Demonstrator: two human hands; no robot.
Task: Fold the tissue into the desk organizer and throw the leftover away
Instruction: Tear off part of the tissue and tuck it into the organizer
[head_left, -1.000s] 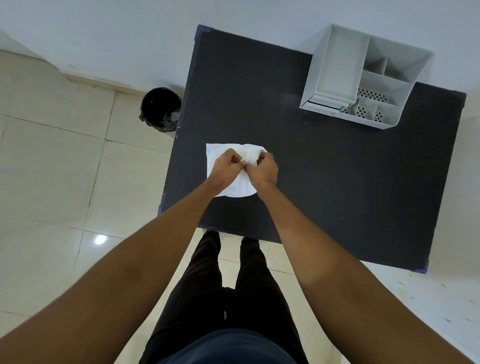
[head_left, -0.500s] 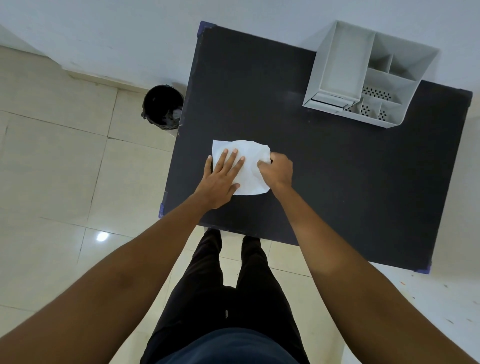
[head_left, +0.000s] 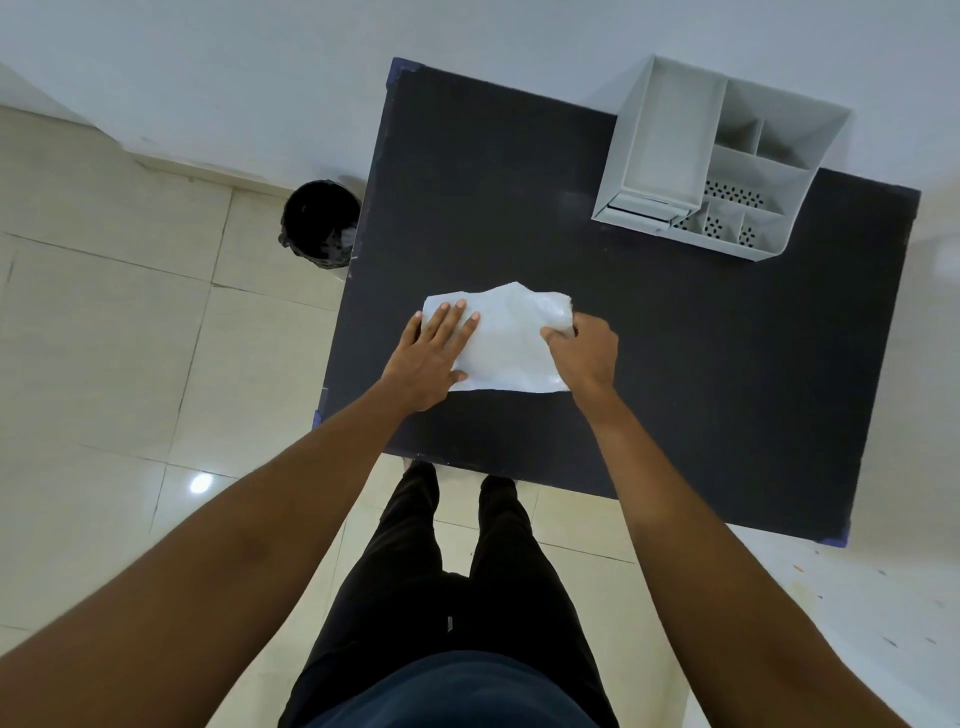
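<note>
The tissue (head_left: 506, 345) lies on the black desk (head_left: 675, 389), near its front-left part, well apart from the organizer (head_left: 670, 150) at about 1 o'clock and from the bin (head_left: 319, 223) on the floor at 10 o'clock; the left hand (head_left: 428, 358) rests flat with fingers (head_left: 451, 321) spread on the sheet's left end, its grip released, pinning rather than holding; the right hand (head_left: 584, 353) has its grip clenched on the right edge, which looks bunched and lifted a little. The sheet looks very light, limp and easily torn; it will likely crease wherever it is pressed and will not hold shape without a firm flattening; a hard tug against the pinned end could rip it. Best taken at an edge or corner with a light pinch, the other palm anchoring it; once folded small, it should lift between the fingertips with no weight to speak of.
</note>
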